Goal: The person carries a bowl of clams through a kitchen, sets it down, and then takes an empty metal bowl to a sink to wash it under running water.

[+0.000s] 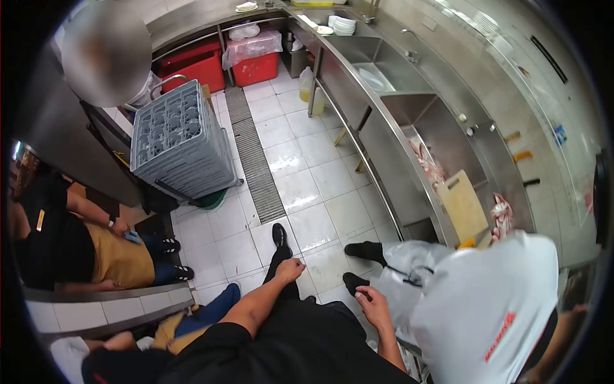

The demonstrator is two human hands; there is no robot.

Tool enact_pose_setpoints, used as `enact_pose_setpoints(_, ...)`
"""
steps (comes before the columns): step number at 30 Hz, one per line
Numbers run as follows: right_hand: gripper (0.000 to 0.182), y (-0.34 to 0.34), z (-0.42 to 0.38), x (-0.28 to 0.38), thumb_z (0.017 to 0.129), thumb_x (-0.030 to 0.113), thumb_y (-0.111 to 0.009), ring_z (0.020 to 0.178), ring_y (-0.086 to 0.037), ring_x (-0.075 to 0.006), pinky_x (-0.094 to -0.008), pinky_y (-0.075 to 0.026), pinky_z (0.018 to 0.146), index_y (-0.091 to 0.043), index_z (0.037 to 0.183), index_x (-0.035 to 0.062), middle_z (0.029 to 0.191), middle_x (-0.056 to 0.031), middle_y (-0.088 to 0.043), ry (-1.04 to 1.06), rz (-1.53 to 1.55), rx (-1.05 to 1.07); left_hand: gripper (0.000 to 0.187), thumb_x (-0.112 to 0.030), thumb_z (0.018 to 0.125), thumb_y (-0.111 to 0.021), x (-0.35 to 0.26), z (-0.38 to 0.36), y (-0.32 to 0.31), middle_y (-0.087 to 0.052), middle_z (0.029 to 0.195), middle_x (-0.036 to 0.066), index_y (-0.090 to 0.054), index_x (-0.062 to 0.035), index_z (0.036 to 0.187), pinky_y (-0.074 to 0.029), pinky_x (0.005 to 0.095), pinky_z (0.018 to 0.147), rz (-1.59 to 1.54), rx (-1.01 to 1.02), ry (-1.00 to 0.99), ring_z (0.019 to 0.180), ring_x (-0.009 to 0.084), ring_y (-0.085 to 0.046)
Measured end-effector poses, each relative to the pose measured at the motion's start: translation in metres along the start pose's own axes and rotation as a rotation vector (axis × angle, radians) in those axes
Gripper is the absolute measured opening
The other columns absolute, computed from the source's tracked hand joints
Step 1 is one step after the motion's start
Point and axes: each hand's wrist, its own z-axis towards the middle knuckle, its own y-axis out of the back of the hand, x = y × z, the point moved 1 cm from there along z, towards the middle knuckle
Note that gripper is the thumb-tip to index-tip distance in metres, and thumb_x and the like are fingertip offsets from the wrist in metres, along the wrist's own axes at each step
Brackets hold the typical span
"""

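My left hand (290,271) hangs in front of my body above the tiled floor (304,195), its fingers curled into a loose fist. Nothing shows in it. My right hand (375,307) is bent at the wrist near my waist, fingers partly curled but apart, and I see nothing held. Close to its right is a co-worker in a white shirt (492,307) and a clear plastic apron (406,272). That person stands at a steel sink (441,121) beside a yellowish cutting board (462,205) and strips of raw meat (501,214).
A floor drain grate (248,147) runs ahead. On its left stands a wheeled stack of grey glass racks (182,147). Red bins (256,69) sit under the far counter. Two people in tan aprons, one with a blue cloth (132,237), are on the left.
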Motion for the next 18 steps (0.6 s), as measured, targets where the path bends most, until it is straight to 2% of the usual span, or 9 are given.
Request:
enact_pose_setpoints(3,0.023,-0.014,0.072,0.02,0.082,0.016,-0.06,0.07,-0.056,-0.0106,-0.0246,-0.045,0.064,-0.062,0.1,0.0021,0.081,-0.0038,-0.063,0.049,-0.044,-0.019,0.033,-0.035,0.077,-0.053,0.02,0.06,0.047,-0.065,0.088,0.017,-0.066,-0.0071,0.089,-0.047,0.0421,0.079,-0.072,-0.091,0.056,0.088,0.0327,-0.061)
enact_pose_setpoints(5,0.024,-0.022,0.124,0.024,0.082,0.017,-0.06,0.067,-0.057,-0.011,-0.0256,-0.046,0.064,-0.062,0.1,0.0014,0.081,-0.0054,-0.063,-0.106,0.025,-0.035,0.032,-0.034,0.077,-0.052,0.029,0.097,0.089,-0.065,0.089,0.016,-0.066,-0.0075,0.089,-0.047,0.0417,0.079,-0.107,-0.108,0.08,0.088,0.0334,-0.061)
enact_pose_setpoints(9,0.022,-0.026,0.222,0.006,0.084,0.022,-0.058,0.065,-0.055,-0.0102,-0.025,-0.045,0.062,-0.063,0.096,0.0031,0.073,-0.0028,-0.061,-0.077,-0.075,-0.089,0.03,-0.034,0.077,-0.054,0.054,0.171,0.168,-0.065,0.09,0.015,-0.067,-0.0094,0.088,-0.047,0.04,0.079,-0.092,-0.143,0.096,0.086,0.0317,-0.062)
enact_pose_setpoints(11,0.022,-0.021,0.253,0.005,0.084,0.022,-0.057,0.063,-0.054,-0.0093,-0.0241,-0.044,0.059,-0.064,0.094,0.0042,0.071,-0.002,-0.06,-0.032,-0.124,-0.204,0.032,-0.036,0.08,-0.055,0.074,0.209,0.205,-0.065,0.09,0.016,-0.066,-0.0067,0.088,-0.047,0.0406,0.076,-0.003,-0.188,0.079,0.086,0.0325,-0.061)
enact_pose_setpoints(13,0.021,-0.019,0.276,0.005,0.084,0.023,-0.057,0.062,-0.054,-0.0084,-0.023,-0.044,0.055,-0.063,0.094,0.006,0.073,-0.0011,-0.06,-0.253,0.088,-0.219,0.033,-0.035,0.079,-0.056,0.077,0.234,0.25,-0.065,0.087,0.017,-0.066,-0.0038,0.088,-0.047,0.0412,0.075,0.003,-0.194,0.085,0.084,0.0331,-0.062)
enact_pose_setpoints(15,0.02,-0.028,0.296,0.0,0.084,0.022,-0.057,0.061,-0.055,-0.0085,-0.0226,-0.044,0.052,-0.062,0.096,0.0073,0.076,-0.0007,-0.06,-0.369,0.256,-0.28,0.032,-0.031,0.078,-0.057,0.107,0.275,0.276,-0.065,0.081,0.017,-0.065,-0.0013,0.084,-0.048,0.0385,0.07,-0.036,-0.158,0.132,0.072,0.0282,-0.063)
enact_pose_setpoints(18,0.02,-0.047,0.314,-0.019,0.084,0.022,-0.056,0.06,-0.056,-0.0101,-0.0232,-0.045,0.051,-0.062,0.095,0.0071,0.079,-0.0016,-0.061,-0.494,0.347,-0.289,0.026,-0.026,0.077,-0.058,0.088,0.298,0.317,-0.061,0.069,0.01,-0.063,-0.0016,0.082,-0.047,0.0321,0.051,-0.133,-0.028,0.275,0.055,0.0167,-0.058)
